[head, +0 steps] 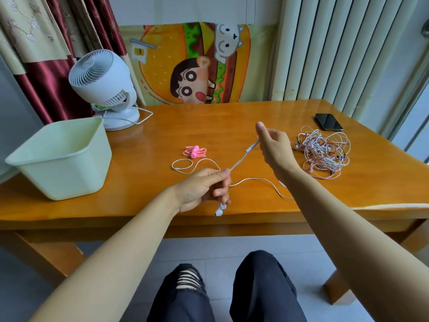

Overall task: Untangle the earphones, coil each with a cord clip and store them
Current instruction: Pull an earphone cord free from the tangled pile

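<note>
Two hands work one white earphone [241, 160] above the table [232, 117]. The left hand [204, 189] has its fingers [221, 176] pinched shut on the cord, earbuds dangling below; the right hand [274, 147] grips the cord farther along at the inline remote, so the stretch between is taut, probably to straighten it for coiling. Slack trails on the table toward a loop left of the left hand. Beyond that loop lies a pink cord clip [195, 151]. Right of the right hand sits the tangled heap of earphones [323, 153], with a phone [328, 122] behind it. The pale green bin [62, 156] stands far left, nothing blocking it.
</note>
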The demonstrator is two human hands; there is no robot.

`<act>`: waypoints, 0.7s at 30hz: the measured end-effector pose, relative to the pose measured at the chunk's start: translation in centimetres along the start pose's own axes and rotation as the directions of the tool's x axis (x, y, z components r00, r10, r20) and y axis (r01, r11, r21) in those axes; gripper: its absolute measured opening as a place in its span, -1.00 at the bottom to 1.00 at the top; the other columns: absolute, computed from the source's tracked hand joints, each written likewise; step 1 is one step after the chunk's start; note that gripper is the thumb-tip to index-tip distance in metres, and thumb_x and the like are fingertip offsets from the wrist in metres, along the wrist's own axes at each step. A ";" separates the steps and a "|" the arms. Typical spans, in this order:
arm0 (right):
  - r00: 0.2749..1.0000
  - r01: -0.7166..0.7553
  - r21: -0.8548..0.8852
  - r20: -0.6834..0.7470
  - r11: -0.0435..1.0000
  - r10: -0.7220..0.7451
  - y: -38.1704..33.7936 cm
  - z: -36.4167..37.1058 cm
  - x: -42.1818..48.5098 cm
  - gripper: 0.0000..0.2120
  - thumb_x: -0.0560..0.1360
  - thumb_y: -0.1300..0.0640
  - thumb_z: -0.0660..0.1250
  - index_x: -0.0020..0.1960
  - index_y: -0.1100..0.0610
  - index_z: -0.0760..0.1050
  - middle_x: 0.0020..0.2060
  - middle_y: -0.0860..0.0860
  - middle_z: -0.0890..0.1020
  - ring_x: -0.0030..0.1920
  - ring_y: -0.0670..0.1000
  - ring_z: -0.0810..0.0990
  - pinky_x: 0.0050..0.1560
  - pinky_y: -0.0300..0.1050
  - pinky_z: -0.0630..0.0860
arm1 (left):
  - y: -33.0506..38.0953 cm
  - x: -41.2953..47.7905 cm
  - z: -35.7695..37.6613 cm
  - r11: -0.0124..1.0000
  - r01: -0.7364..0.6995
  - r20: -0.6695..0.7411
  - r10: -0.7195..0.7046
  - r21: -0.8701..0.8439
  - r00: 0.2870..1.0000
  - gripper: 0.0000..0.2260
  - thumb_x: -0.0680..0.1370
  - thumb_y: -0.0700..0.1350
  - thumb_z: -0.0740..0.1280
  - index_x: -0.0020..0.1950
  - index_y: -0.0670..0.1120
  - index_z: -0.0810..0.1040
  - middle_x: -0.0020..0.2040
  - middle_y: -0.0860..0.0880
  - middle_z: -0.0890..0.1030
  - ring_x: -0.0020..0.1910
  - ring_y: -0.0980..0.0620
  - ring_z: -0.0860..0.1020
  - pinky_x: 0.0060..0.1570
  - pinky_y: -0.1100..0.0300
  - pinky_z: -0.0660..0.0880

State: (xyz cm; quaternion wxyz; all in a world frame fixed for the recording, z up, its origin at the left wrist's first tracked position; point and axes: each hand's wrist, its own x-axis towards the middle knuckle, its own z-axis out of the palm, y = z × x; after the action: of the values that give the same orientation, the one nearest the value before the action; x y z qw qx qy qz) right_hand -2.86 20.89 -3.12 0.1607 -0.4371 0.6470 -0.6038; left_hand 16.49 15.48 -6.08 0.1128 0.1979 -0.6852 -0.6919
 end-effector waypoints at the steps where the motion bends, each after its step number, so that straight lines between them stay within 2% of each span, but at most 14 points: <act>1: 0.998 -0.054 0.034 -0.029 0.998 0.055 0.3 0.1 0.2 -0.62 0.65 -0.10 0.12 -0.27 0.07 0.30 -0.43 -0.02 0.27 -0.42 -0.08 0.23 -0.40 -0.15 0.18 | 0.0 -0.2 -0.3 1.000 -0.004 0.007 0.004 -0.011 1.000 -0.68 0.64 0.03 0.15 -0.24 -0.09 0.43 -0.45 0.00 0.39 -0.30 0.00 0.54 0.19 -0.13 0.45; 4: 0.967 -0.226 0.184 -0.076 0.956 0.243 0.6 0.5 0.4 -0.70 0.62 0.02 0.07 -0.27 0.08 0.26 -0.42 0.00 0.30 -0.40 -0.03 0.24 -0.41 -0.14 0.18 | 0.0 -0.7 -1.1 0.997 -0.033 -0.010 0.032 -0.071 0.999 -0.70 0.62 0.00 0.16 -0.24 -0.10 0.47 -0.42 -0.02 0.46 -0.22 -0.03 0.58 0.13 -0.04 0.48; 6: 0.970 -0.243 0.056 -0.009 0.968 0.244 1.2 0.8 0.9 -0.75 0.58 0.08 0.07 -0.24 0.12 0.33 -0.38 0.04 0.40 -0.36 0.02 0.33 -0.38 -0.10 0.29 | -0.1 -0.6 -1.6 0.978 -0.077 -0.089 0.060 -0.192 0.994 -0.71 0.64 -0.04 0.15 -0.21 -0.12 0.47 -0.45 -0.01 0.41 -0.38 0.01 0.53 -0.04 0.04 0.55; 7: 0.973 -0.219 -0.111 0.048 0.970 0.225 1.5 1.0 0.9 -0.76 0.56 0.09 0.08 -0.16 0.17 0.42 -0.29 0.10 0.50 -0.27 0.09 0.44 -0.28 -0.03 0.40 | -0.1 -0.5 -1.7 0.968 -0.099 -0.139 0.068 -0.229 0.988 -0.71 0.65 -0.04 0.15 -0.20 -0.12 0.47 -0.48 0.01 0.37 -0.46 0.06 0.46 -0.16 0.10 0.57; 8: 0.971 -0.173 -0.277 0.112 0.945 0.211 1.9 1.2 0.8 -0.72 0.54 0.06 0.09 -0.01 0.20 0.50 -0.14 0.15 0.58 -0.11 0.15 0.52 -0.09 0.05 0.49 | -0.1 -0.3 -1.8 0.964 -0.120 -0.184 0.076 -0.238 0.980 -0.71 0.66 -0.04 0.14 -0.19 -0.11 0.48 -0.49 0.03 0.33 -0.52 0.09 0.39 -0.27 0.15 0.54; 9: 0.970 -0.102 -0.364 0.170 0.926 0.173 2.0 1.5 0.6 -0.64 0.53 0.04 0.08 0.16 0.19 0.51 0.03 0.15 0.60 0.05 0.16 0.53 0.10 0.08 0.50 | -0.1 -0.2 -2.0 0.965 -0.131 -0.215 0.081 -0.229 0.973 -0.71 0.66 -0.04 0.15 -0.19 -0.11 0.48 -0.50 0.05 0.31 -0.55 0.11 0.34 -0.34 0.19 0.50; 10: 0.968 -0.038 -0.350 0.219 0.936 0.121 1.9 1.8 0.2 -0.60 0.54 0.06 0.08 0.28 0.16 0.48 0.14 0.12 0.58 0.16 0.13 0.52 0.21 0.06 0.46 | 0.0 0.0 -2.0 0.969 -0.133 -0.232 0.083 -0.211 0.969 -0.71 0.67 -0.03 0.15 -0.18 -0.10 0.49 -0.50 0.06 0.30 -0.56 0.12 0.31 -0.38 0.21 0.47; 11: 0.959 0.026 -0.255 0.281 0.967 0.048 1.6 2.1 -0.3 -0.61 0.57 0.14 0.07 0.35 0.15 0.44 0.18 0.08 0.57 0.21 0.07 0.51 0.26 -0.04 0.44 | 0.1 0.2 -2.0 0.974 -0.127 -0.240 0.079 -0.189 0.968 -0.72 0.67 -0.03 0.15 -0.18 -0.10 0.48 -0.51 0.06 0.29 -0.57 0.13 0.30 -0.40 0.22 0.44; 13: 0.903 0.082 -0.066 0.426 0.994 -0.046 0.7 2.8 -0.9 -0.62 0.60 0.28 0.05 0.34 0.17 0.46 0.17 0.04 0.60 0.19 -0.06 0.54 0.21 -0.31 0.40 | 0.4 0.3 -1.7 0.981 -0.107 -0.242 0.065 -0.164 0.968 -0.72 0.67 -0.03 0.15 -0.18 -0.11 0.48 -0.51 0.06 0.29 -0.58 0.14 0.27 -0.43 0.24 0.41; 14: 0.866 0.071 -0.032 0.499 0.997 -0.046 0.5 3.0 -1.0 -0.65 0.60 0.29 0.05 0.28 0.18 0.50 0.10 0.05 0.62 0.10 -0.10 0.57 0.17 -0.33 0.41 | 0.6 0.3 -1.6 0.981 -0.103 -0.238 0.062 -0.165 0.969 -0.72 0.66 -0.03 0.16 -0.18 -0.11 0.48 -0.51 0.06 0.29 -0.58 0.14 0.27 -0.45 0.25 0.40; 15: 0.828 0.052 -0.007 0.559 0.999 -0.039 0.4 3.2 -1.1 -0.70 0.59 0.30 0.07 0.17 0.20 0.54 -0.04 0.06 0.64 -0.06 -0.09 0.59 0.12 -0.23 0.44 | 0.7 0.3 -1.5 0.980 -0.104 -0.235 0.063 -0.169 0.970 -0.72 0.66 -0.03 0.16 -0.18 -0.11 0.48 -0.51 0.06 0.29 -0.59 0.14 0.26 -0.46 0.25 0.39; 17: 0.783 -0.015 0.042 0.622 0.999 -0.015 0.5 3.3 -1.2 -0.76 0.60 0.29 0.10 -0.09 0.20 0.53 -0.36 0.03 0.49 -0.37 -0.06 0.45 -0.15 -0.02 0.46 | 0.8 0.2 -1.6 0.980 -0.102 -0.226 0.061 -0.173 0.972 -0.71 0.66 -0.03 0.16 -0.19 -0.12 0.48 -0.51 0.06 0.29 -0.59 0.14 0.26 -0.46 0.26 0.37; 19: 0.797 -0.078 0.065 0.603 0.995 0.023 1.0 3.1 -0.9 -0.73 0.64 0.26 0.11 -0.16 0.17 0.51 -0.45 -0.06 0.33 -0.45 -0.10 0.28 -0.38 -0.14 0.31 | 0.9 0.0 -1.9 0.980 -0.093 -0.223 0.052 -0.176 0.973 -0.70 0.65 -0.01 0.17 -0.20 -0.12 0.48 -0.50 0.04 0.30 -0.56 0.12 0.29 -0.43 0.23 0.42; 21: 0.838 -0.101 0.104 0.546 0.989 0.029 1.2 2.8 -0.6 -0.75 0.66 0.21 0.13 -0.11 0.17 0.52 -0.44 -0.07 0.30 -0.46 -0.12 0.22 -0.45 -0.25 0.19 | 1.0 -0.1 -2.0 0.972 -0.090 -0.220 0.041 -0.217 0.975 -0.70 0.64 0.02 0.18 -0.20 -0.12 0.46 -0.48 0.02 0.32 -0.51 0.08 0.35 -0.36 0.18 0.50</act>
State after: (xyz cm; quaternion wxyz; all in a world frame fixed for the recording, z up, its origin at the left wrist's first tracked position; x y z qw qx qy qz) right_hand -0.91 19.41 -5.08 0.3853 -0.5566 0.5493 -0.4899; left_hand 17.33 13.67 -5.01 0.2305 0.2342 -0.5921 -0.7358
